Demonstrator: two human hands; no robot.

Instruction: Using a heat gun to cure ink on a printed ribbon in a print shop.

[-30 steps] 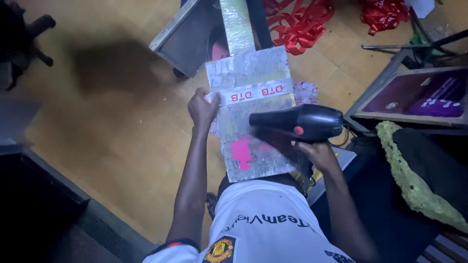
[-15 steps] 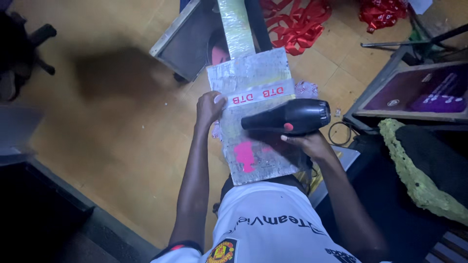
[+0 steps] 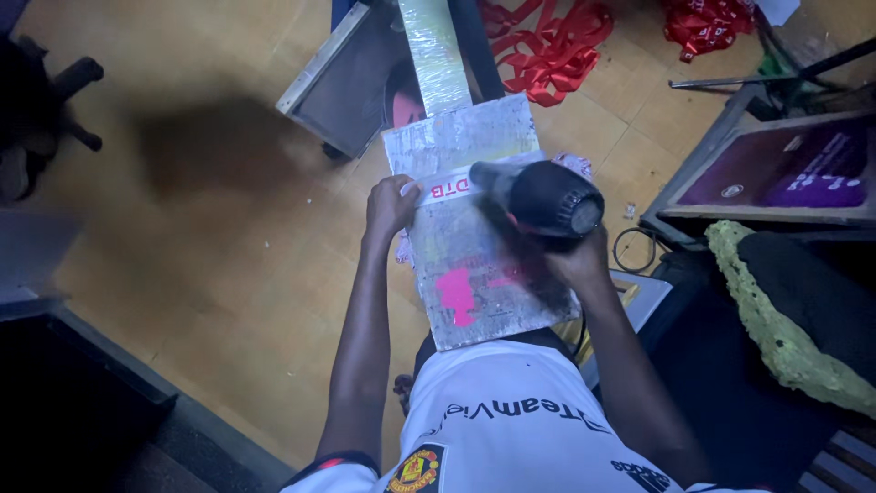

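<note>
My right hand [image 3: 570,265] has its fingers wrapped shut around the grip of a black hair dryer [image 3: 540,194], whose barrel lies across the upper half of a grey printing board [image 3: 474,256] and points toward its left edge. My left hand [image 3: 391,206] has its fingers curled over that left edge, pinning down the end of a white strip with red lettering [image 3: 449,188] that runs across the board just under the dryer's nozzle. A pink blotch [image 3: 456,294] sits near the board's near edge, close to my white shirt [image 3: 511,424]. Beyond the far edge, red ribbons [image 3: 547,46] lie on the wooden floor [image 3: 228,228]. A framed screen [image 3: 776,173] rests off to the right.
</note>
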